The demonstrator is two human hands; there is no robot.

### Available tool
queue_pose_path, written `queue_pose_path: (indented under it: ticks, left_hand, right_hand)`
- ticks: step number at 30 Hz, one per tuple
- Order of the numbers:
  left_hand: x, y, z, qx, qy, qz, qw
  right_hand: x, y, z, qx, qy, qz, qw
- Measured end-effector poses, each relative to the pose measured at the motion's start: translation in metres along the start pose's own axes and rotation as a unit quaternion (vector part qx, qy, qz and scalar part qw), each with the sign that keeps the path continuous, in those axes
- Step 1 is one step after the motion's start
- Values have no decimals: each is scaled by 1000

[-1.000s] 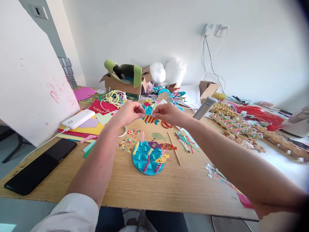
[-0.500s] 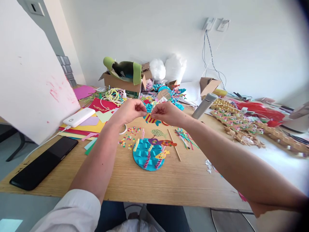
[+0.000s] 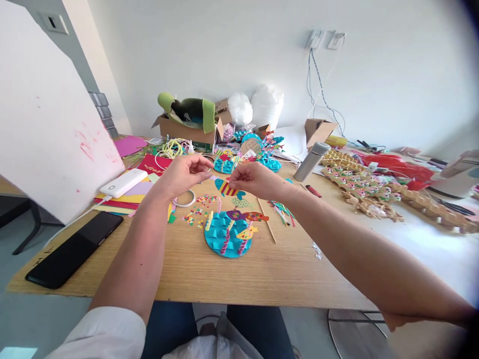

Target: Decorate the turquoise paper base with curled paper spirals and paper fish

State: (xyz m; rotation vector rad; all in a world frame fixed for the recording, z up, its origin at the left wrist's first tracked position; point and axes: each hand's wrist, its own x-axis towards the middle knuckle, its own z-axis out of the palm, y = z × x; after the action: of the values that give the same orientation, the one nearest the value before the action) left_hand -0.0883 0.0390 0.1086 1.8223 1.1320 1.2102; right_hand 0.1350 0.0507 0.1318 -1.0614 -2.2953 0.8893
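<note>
My right hand (image 3: 256, 180) pinches a blue paper fish (image 3: 224, 188) with red and yellow stripes and holds it above the table. To its left, my left hand (image 3: 187, 173) is apart from the fish, thumb and fingertips pressed together. Whatever may be between those fingertips is too small to make out. Nearer me lies a round blue base (image 3: 215, 239) with twisted pink and yellow stems standing on it. A purple and orange fish (image 3: 251, 216) and a yellow fish (image 3: 247, 233) are on that base. Behind it lies a green spotted fish (image 3: 240, 203), partly under the held fish.
A wooden stick (image 3: 266, 222) and thin paper strips (image 3: 283, 212) lie right of the base. Small coloured dots (image 3: 194, 215) and a tape roll (image 3: 185, 198) are on the left. A phone (image 3: 75, 249), a power bank (image 3: 124, 182) and a grey flask (image 3: 311, 162) stand farther out.
My hands have moved apart. The striped fish stays in my right hand, and my left hand has drawn away from it to the left.
</note>
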Motion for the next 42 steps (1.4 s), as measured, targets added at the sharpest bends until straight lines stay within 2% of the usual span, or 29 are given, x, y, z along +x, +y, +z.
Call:
queue_pose_path:
  ticks: [5,13,19,26,30,37,42]
  left_hand:
    - [-29,-17,6,-17,24,-55,998]
    - [-66,-57,38,-123,136,-91,979]
    - [-71,-74,49,-151,151,-101,972]
    - [-69,-78,52,-154,143,-104,972]
    - [-69,-82,53,-161,139,-113,971]
    - [-69,-83,53,-145,111,-109,977]
    - [-70,-85,54,-119,91,-104,983]
  right_hand:
    - [-7,-3,11,22,-37,2,999]
    - [-13,0,35,-50,-81,23,995]
    - [-14,3,48,-78,-82,28,993]
    - [-13,3,59,-116,-59,36,991]
    - [-14,0,53,-119,-43,26,992]
    - [-17,-5,17,-49,73,14,996]
    - [-25,-6,1,7,101,18,995]
